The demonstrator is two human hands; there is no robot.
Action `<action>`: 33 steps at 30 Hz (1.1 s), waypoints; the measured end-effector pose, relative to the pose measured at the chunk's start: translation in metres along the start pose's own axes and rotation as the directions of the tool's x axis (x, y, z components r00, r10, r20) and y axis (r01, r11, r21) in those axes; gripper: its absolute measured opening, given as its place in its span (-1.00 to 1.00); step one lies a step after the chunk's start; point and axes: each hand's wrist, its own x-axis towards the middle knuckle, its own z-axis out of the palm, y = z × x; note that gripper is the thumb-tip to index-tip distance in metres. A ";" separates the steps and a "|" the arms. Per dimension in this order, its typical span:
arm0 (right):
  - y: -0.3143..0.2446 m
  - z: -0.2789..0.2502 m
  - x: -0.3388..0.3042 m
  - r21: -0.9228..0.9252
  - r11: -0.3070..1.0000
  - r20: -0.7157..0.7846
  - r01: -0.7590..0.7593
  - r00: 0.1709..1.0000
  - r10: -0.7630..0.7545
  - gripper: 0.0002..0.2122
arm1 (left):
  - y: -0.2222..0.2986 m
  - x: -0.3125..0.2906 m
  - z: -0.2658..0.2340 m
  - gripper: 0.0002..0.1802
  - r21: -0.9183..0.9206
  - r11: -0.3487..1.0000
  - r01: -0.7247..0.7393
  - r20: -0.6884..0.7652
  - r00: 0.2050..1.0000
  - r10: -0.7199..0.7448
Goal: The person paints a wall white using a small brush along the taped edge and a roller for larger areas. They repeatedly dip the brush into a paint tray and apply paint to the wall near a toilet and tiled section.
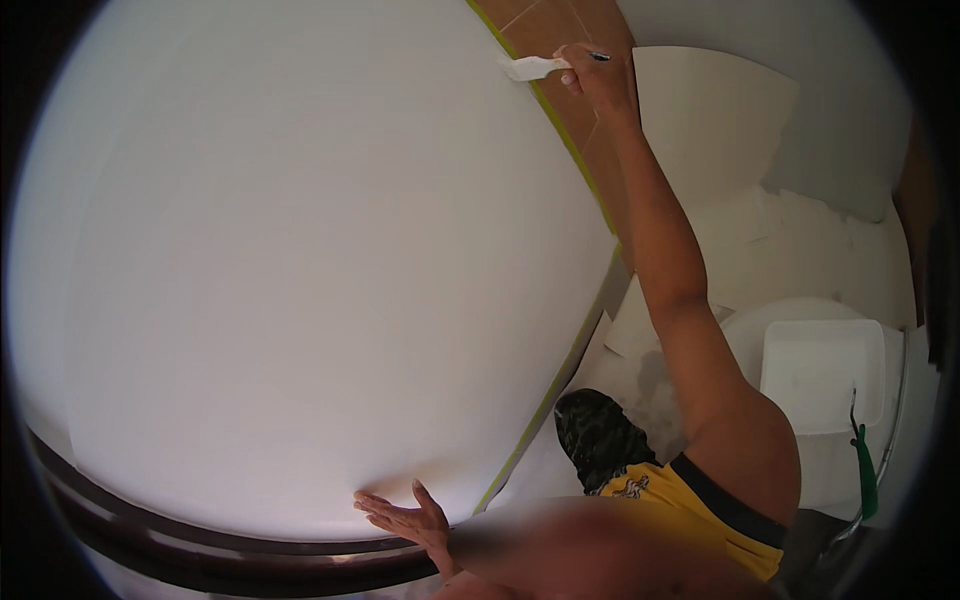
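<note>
Since the brush (537, 68) at top centre is probably light and soft-tipped, I'd grip the handle (600, 57), where the right hand (592, 80) clutches it; left hand (412, 516), bottom centre, is spread, empty.

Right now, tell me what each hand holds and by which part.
The right hand grips a paintbrush by its handle; the left hand holds nothing.

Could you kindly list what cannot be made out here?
All in the head view:
White flat paintbrush: grip covered by the bare right hand.
Bare left hand: forearm lost at the blurred patch and lower edge.
White rectangular tray: contents too faint.
</note>
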 end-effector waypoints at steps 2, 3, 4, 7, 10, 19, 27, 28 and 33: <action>0.003 -0.006 -0.011 -0.166 0.978 -0.045 -0.123 0.992 0.117 -0.80 | 0.002 0.000 -0.001 0.10 0.007 1.000 0.016 -0.003 1.000 -0.016; 0.004 -0.009 -0.014 -0.264 0.951 -0.037 -0.161 0.987 0.157 -0.80 | 0.003 -0.001 -0.001 0.08 0.017 1.000 0.019 -0.012 1.000 -0.018; 0.002 -0.011 -0.013 -0.383 0.888 -0.108 -0.255 0.967 0.232 -0.80 | 0.003 0.000 -0.002 0.06 0.045 0.999 0.013 -0.028 1.000 -0.012; -0.011 -0.003 0.011 -0.612 0.789 -0.029 -0.044 0.999 0.033 -0.79 | 0.002 0.001 0.001 0.04 0.055 0.998 -0.025 -0.071 0.997 0.029; -0.028 0.020 0.044 0.055 0.990 0.056 0.133 0.989 -0.136 -0.73 | 0.000 0.003 0.004 0.02 0.069 0.990 -0.126 -0.173 0.975 0.137; 0.014 -0.030 -0.020 -0.162 0.918 -0.207 -0.361 0.923 0.326 -0.77 | 0.014 0.007 -0.012 -0.06 0.014 0.999 -0.033 -0.036 0.999 0.034; 0.012 -0.015 -0.005 0.094 0.994 -0.150 -0.052 0.987 0.066 -0.78 | 0.010 0.005 -0.008 -0.04 0.009 0.996 -0.085 -0.082 0.993 0.085; 0.016 -0.017 -0.010 0.011 0.993 -0.122 -0.117 0.985 0.118 -0.78 | 0.008 0.004 -0.007 -0.04 0.011 0.996 -0.083 -0.084 0.993 0.084; 0.018 -0.022 -0.006 -0.573 0.798 -0.147 -0.185 0.982 0.122 -0.76 | 0.004 0.003 -0.005 -0.02 0.016 0.999 -0.051 -0.043 0.998 0.051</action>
